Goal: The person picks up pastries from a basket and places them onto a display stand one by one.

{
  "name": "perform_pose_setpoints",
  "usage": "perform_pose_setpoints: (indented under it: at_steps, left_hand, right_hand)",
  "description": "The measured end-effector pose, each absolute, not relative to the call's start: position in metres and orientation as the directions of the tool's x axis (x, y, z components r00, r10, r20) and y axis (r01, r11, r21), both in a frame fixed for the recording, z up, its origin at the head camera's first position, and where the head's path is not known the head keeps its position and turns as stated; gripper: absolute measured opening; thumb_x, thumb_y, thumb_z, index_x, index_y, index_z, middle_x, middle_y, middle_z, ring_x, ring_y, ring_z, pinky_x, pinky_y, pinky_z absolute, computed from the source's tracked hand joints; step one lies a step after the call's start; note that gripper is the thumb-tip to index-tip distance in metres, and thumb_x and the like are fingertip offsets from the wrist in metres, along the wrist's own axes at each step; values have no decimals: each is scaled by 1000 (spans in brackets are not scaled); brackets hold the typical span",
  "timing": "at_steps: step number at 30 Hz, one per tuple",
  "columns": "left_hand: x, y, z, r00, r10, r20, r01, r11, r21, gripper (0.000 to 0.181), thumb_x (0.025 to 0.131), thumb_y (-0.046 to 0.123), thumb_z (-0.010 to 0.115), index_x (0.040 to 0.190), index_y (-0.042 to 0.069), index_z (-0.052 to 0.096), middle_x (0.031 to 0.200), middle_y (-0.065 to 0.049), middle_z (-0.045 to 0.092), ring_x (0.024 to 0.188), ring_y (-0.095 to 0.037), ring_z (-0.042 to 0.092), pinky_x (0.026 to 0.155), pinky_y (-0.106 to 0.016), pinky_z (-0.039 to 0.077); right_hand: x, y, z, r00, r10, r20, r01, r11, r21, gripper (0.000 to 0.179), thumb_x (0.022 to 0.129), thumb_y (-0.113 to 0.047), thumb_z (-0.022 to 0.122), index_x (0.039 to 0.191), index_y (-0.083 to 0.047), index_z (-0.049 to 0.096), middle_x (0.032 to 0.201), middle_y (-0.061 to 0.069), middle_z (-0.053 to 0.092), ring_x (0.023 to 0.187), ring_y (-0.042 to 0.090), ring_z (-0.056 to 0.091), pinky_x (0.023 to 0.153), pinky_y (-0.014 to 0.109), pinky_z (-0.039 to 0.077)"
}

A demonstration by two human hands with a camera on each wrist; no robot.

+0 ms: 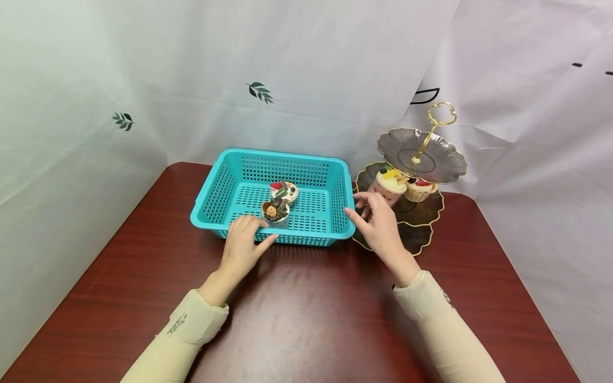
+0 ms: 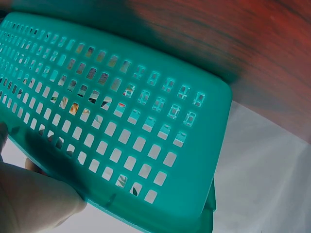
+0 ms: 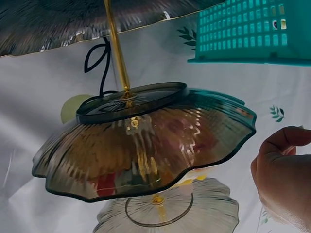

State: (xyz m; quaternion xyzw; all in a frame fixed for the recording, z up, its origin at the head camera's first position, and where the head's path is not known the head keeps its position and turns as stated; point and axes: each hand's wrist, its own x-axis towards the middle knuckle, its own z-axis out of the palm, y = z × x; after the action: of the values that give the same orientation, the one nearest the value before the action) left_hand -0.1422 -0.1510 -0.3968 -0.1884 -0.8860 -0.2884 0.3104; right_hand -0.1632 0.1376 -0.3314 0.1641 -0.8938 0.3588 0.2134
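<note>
My left hand (image 1: 244, 239) grips the front rim of a turquoise plastic basket (image 1: 287, 156), its thumb (image 2: 48, 196) along the outside. In the basket stand a dessert cup with brown toppings (image 1: 275, 211) and a cream dessert with red fruit (image 1: 289, 190). My right hand (image 1: 380, 226), fingers loosely bent and holding nothing, overlaps the basket's right rim in the head view. Beside it rises a three-tier cake stand (image 1: 407, 143); its middle tier carries a pink cup dessert with yellow topping (image 1: 391, 182) and a fluted tart with red fruit (image 1: 417, 192).
Beneath everything is a dark red wooden table (image 1: 306, 314). White cloth (image 1: 306, 74) with leaf prints hangs behind it. The stand's gold ring handle (image 1: 441, 113) sticks up at the right, and its wavy-edged plates overhang the space by my right hand.
</note>
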Motion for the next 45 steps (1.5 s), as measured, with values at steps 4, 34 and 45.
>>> perform_pose_setpoints:
  at_steps: [4, 34, 45]
  left_hand:
    - [-142, -152, -397, -734, 156, 661, 514, 764, 391, 28, 75, 21, 82, 90, 6, 63, 86, -10, 64, 88, -30, 57, 83, -46, 44]
    - [-143, -152, -398, -729, 154, 667, 519, 760, 392, 28, 75, 20, 82, 89, 5, 64, 85, -10, 64, 88, -30, 57, 85, -46, 44]
    - [-143, -151, -397, -727, 156, 669, 524, 756, 393, 27, 75, 20, 81, 89, 5, 63, 85, -10, 64, 88, -30, 57, 85, -46, 43]
  right_hand:
    - [-166, 133, -333, -849, -159, 504, -463, 683, -565, 35, 86, -22, 73, 113, -3, 62, 93, 10, 59, 73, 18, 51, 66, 32, 43]
    - [-185, 114, -341, -902, -219, 371, -416, 667, -618, 33, 91, -29, 66, 115, -6, 62, 101, 15, 61, 79, 21, 57, 69, 33, 47]
    - [-188, 110, -342, -899, -242, 365, -426, 674, -603, 35, 92, -31, 65, 115, -6, 61, 101, 15, 62, 79, 20, 58, 69, 34, 47]
